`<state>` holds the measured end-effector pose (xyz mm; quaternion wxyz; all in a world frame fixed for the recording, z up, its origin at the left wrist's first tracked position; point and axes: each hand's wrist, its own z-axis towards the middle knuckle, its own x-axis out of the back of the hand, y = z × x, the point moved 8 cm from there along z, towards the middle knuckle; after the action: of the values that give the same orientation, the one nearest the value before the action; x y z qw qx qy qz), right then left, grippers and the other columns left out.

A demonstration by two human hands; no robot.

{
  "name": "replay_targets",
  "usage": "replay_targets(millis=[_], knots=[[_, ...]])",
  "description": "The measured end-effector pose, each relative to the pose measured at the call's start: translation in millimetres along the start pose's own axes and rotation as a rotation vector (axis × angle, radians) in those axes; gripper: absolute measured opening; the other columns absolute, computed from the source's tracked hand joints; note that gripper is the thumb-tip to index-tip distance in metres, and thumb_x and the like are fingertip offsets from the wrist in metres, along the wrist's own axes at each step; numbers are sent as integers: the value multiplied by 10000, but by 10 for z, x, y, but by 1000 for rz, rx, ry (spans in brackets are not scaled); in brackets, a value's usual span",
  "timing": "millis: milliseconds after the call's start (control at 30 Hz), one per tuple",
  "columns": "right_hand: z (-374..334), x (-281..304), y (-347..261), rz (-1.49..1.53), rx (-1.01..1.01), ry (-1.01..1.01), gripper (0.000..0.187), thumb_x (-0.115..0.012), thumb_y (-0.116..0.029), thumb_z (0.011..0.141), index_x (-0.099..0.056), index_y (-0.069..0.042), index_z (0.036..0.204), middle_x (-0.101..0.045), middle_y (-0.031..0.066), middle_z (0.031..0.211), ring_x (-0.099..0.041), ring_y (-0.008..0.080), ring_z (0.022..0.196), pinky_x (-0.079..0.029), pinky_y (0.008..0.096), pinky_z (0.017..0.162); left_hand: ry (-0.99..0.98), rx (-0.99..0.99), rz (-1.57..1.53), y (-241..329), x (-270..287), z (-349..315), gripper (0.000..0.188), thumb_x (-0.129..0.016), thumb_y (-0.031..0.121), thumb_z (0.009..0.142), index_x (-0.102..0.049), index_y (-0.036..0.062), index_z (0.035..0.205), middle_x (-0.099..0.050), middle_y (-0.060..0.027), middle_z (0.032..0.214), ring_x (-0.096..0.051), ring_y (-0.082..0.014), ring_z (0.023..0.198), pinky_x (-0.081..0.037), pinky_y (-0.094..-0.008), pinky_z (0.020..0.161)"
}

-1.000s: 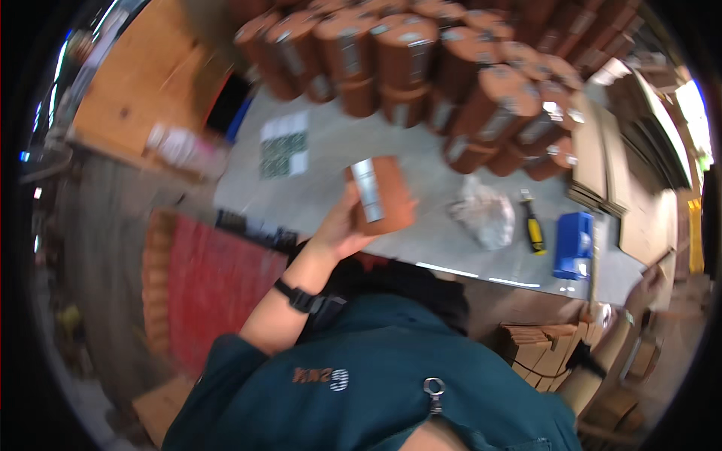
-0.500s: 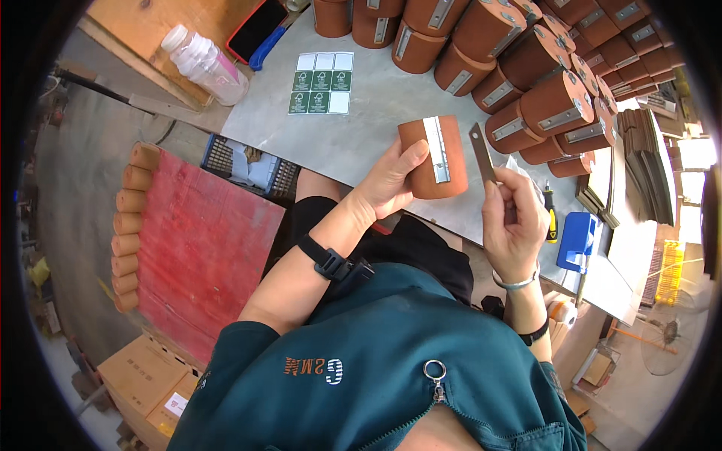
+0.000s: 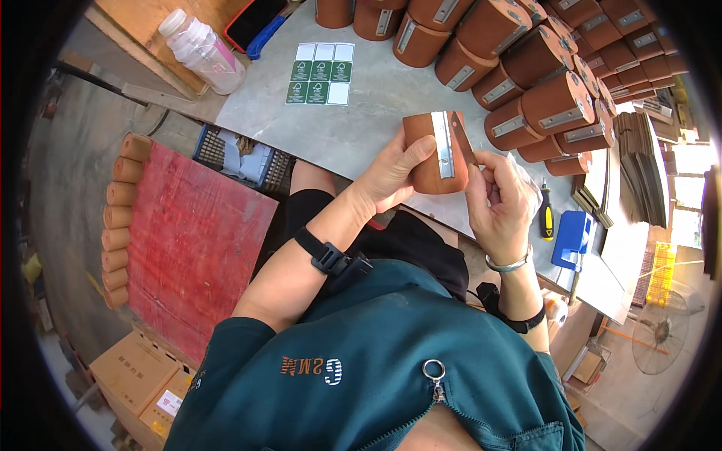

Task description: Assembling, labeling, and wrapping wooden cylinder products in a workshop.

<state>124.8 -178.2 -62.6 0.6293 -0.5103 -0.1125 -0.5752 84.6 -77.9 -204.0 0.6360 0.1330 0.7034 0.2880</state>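
Left hand (image 3: 391,171) grips a brown pot (image 3: 429,174) by the table (image 3: 331,143) edge, thumb beside its metal strip (image 3: 443,139), probably for steadiness. Right hand (image 3: 500,199) pinches a thin blade (image 3: 462,135) alongside; contact unclear.

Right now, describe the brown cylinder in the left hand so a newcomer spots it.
Find the grey table, with a stack of brown cylinders toward its far right. Nearer the body, the left hand holds one brown cylinder, its silver strip facing the camera. Unlike the stacked ones, it is held, with the right hand's dark strip at its right side.
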Motion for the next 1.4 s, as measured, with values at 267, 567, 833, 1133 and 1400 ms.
replay_targets(millis=[267,567,833,1133,1400], knots=[[-2,-2,6,-9,-9,-5,181,-659,47,869,-651,-4,1042,-549,54,647,-540,132,533,-443,269,514,-2,3,6,-17,-1,4,870,-761,574,855,-356,110,1468,-529,-90,1341,-552,-237,1286,-496,-442,1097],[2,-60,-20,-26,-8,-46,271,-666,38,876,-656,25,1146,-660,147,776,-645,259,596,-498,333,558,1,-5,15,-6,-18,2,864,-755,584,855,-368,100,1458,-532,-91,1338,-564,-236,1274,-513,-432,1079],[-24,-26,-14,-56,-27,-108,314,-675,32,872,-665,33,1186,-671,180,802,-673,318,644,-513,373,582,14,7,5,-26,16,6,838,-765,533,870,-351,104,1459,-518,-85,1348,-552,-222,1279,-513,-437,1072],[-125,3,1,-9,-35,-82,336,-661,55,863,-660,37,1198,-674,181,805,-668,316,637,-516,366,586,9,12,-14,-40,20,7,827,-783,467,883,-323,106,1469,-500,-96,1373,-534,-235,1298,-500,-457,1077],[-263,-18,-22,8,-69,-97,337,-649,76,866,-647,59,1202,-675,189,817,-667,319,637,-520,355,593,47,31,-24,-38,21,-18,846,-786,476,878,-316,101,1474,-500,-100,1376,-536,-237,1296,-511,-460,1063]])
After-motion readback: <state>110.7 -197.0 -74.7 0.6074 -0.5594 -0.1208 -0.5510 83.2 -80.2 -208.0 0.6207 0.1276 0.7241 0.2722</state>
